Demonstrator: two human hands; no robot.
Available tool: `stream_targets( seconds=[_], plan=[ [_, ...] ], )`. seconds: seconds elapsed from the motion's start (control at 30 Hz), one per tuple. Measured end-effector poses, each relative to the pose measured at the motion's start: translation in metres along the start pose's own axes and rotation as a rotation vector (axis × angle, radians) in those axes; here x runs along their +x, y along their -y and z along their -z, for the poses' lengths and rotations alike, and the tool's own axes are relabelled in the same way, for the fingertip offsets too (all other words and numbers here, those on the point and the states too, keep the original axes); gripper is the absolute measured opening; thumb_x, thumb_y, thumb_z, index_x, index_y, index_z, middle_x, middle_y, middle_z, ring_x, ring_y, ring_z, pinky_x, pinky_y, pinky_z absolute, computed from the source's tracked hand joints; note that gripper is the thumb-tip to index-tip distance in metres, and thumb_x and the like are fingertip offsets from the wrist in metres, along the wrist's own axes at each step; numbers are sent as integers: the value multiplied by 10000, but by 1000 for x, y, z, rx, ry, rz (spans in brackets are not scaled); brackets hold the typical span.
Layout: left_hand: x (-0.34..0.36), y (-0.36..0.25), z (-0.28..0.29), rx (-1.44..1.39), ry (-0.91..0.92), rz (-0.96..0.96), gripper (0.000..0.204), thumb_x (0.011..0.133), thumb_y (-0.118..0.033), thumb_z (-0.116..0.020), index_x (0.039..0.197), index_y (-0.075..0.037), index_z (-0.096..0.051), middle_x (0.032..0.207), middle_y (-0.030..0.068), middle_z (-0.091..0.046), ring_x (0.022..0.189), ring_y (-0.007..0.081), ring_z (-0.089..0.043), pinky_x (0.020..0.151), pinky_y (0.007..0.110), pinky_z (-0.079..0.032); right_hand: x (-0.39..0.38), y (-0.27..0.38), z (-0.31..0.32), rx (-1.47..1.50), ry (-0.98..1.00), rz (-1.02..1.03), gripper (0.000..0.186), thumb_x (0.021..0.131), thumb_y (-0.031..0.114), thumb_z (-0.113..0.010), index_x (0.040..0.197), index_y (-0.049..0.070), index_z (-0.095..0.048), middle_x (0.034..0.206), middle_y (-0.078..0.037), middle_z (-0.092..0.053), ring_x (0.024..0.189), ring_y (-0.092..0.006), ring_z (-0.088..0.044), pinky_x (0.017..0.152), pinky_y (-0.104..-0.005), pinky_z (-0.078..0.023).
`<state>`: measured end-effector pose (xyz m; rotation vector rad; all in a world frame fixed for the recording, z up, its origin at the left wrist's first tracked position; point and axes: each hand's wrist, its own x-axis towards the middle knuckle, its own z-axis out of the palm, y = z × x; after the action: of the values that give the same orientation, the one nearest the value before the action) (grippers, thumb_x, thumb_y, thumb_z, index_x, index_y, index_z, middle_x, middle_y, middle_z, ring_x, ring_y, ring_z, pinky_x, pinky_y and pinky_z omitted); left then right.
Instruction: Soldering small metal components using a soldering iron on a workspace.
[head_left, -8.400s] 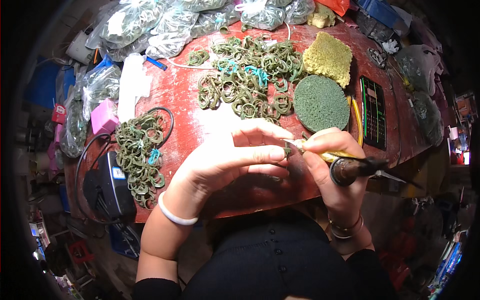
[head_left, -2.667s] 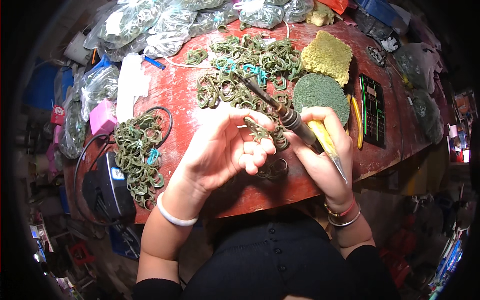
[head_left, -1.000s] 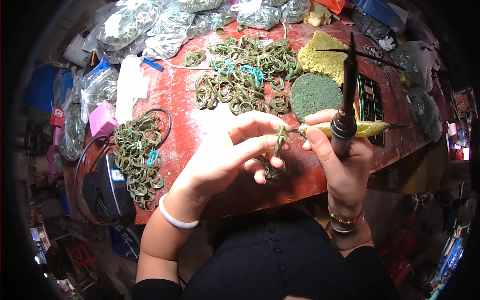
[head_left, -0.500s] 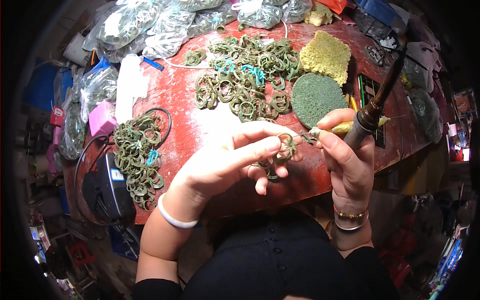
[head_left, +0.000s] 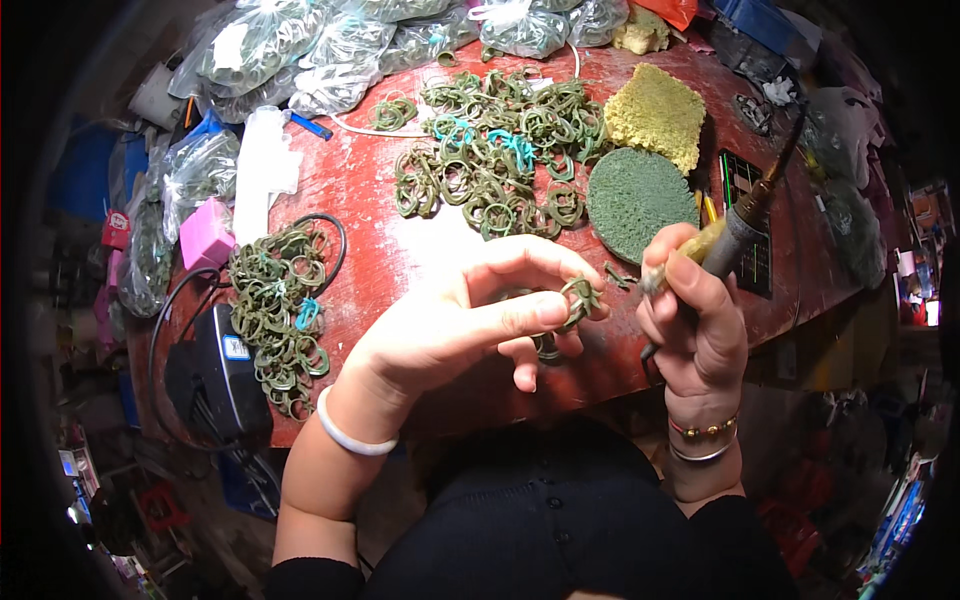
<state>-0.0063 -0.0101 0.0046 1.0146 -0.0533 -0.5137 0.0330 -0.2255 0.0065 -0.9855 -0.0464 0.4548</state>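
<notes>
My left hand (head_left: 440, 320) pinches a green wax-like ring (head_left: 580, 303) with a knobbly top between thumb and forefinger. Another green ring (head_left: 546, 346) hangs among its lower fingers, partly hidden. To the right, my right hand (head_left: 705, 340) is closed round a grey-handled tool like a soldering iron (head_left: 738, 235), its thin dark end pointing up and away. The same fingers hold a yellow-handled tool (head_left: 708, 240), whose near end is covered by the fingertips. A gap separates the two hands. A small green fragment (head_left: 618, 278) lies between them, below the round pad.
Green rings (head_left: 500, 165) are heaped mid-table, with a second pile (head_left: 275, 310) at left beside a black box (head_left: 228, 370) with cables. A green round pad (head_left: 640, 205) and yellow sponge (head_left: 655, 115) lie at right. Filled plastic bags (head_left: 340, 60) line the red table's (head_left: 350, 200) far edge.
My right hand has drawn back a little from the ring, and the thin point that reached it is no longer visible. The ring has turned in my left fingers.
</notes>
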Motion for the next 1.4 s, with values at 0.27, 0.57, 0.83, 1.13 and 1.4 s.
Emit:
stream_targets(
  seconds=[0.27, 0.57, 0.83, 1.13, 1.4],
  plan=[
    [1, -4, -1, 23, -23, 25, 332, 882, -110, -661, 1192, -39, -566, 1059, 84, -583, 828, 123, -587, 599, 236, -534, -6, -2, -17, -351, -44, 371, 126, 837, -31, -649, 963, -32, -648, 918, -81, -658, 707, -88, -604, 660, -211, -480],
    [3, -2, 0, 44, -93, -25, 384, 857, -148, -686, 1178, 2, -538, 1065, 120, -615, 869, 200, -662, 516, 212, -522, -7, -6, -19, -555, -84, 560, 114, 831, -47, -652, 943, -27, -659, 842, -39, -658, 724, -65, -589, 659, -205, -459],
    [3, -4, 5, -10, -99, 31, 325, 891, -167, -661, 1157, -40, -524, 1029, 93, -608, 943, 213, -656, 626, 241, -543, -8, -12, -18, -706, -60, 452, 150, 800, -42, -703, 941, -13, -663, 883, -35, -663, 778, -65, -601, 704, -214, -486],
    [4, -4, 8, -115, -78, 12, 333, 948, -202, -581, 1220, -35, -487, 1087, 125, -634, 983, 208, -656, 634, 227, -537, -3, -18, -17, -585, -117, 542, 138, 820, -43, -682, 953, -29, -644, 917, -58, -655, 725, -94, -627, 664, -227, -511],
    [4, -3, 11, -118, -44, -2, 299, 933, -198, -602, 1171, -46, -505, 1124, 148, -634, 1039, 231, -644, 648, 226, -538, 1, -27, -18, -621, -58, 604, 185, 830, -57, -659, 1007, -44, -606, 941, -74, -648, 821, -125, -633, 741, -253, -509]
  ],
)
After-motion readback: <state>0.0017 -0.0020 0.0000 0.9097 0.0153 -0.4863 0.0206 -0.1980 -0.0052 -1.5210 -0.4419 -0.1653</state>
